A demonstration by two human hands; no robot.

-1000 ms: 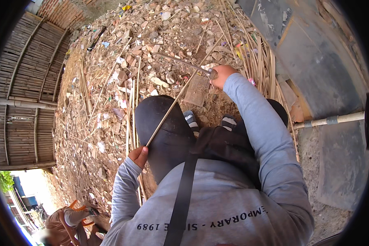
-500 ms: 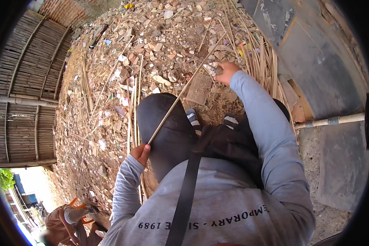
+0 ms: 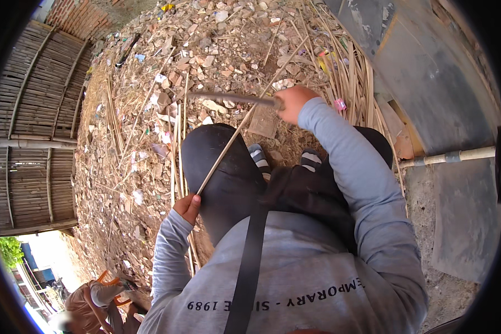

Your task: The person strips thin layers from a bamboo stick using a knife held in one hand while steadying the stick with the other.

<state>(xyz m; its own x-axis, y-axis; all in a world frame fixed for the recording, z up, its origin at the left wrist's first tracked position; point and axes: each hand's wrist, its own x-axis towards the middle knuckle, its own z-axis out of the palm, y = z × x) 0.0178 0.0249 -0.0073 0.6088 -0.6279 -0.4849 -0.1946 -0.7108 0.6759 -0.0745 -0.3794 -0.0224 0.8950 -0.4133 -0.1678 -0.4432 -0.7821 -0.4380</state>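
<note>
My left hand (image 3: 188, 207) is closed on the lower end of a long, thin bamboo strip (image 3: 224, 150), beside my left knee. The strip slants up and away to the right across my left thigh, its far end over the rubble. My right hand (image 3: 296, 104) grips the handle of a long-bladed knife (image 3: 228, 97), which looks like a machete. The blade, a little smeared by motion, points left and crosses the strip beyond my knees. Whether blade and strip touch, I cannot tell.
Stones and broken brick (image 3: 206, 61) cover the ground ahead. Split bamboo strips (image 3: 353, 83) lie in a pile at right, beside grey panels (image 3: 428, 83). More strips (image 3: 178, 150) lie by my left knee. A woven bamboo wall (image 3: 33, 100) stands left; another person (image 3: 89, 306) sits lower left.
The knife's blade has swung round to point left across the strip. My right hand has shifted slightly left and nearer; my left hand keeps its hold at the strip's lower end.
</note>
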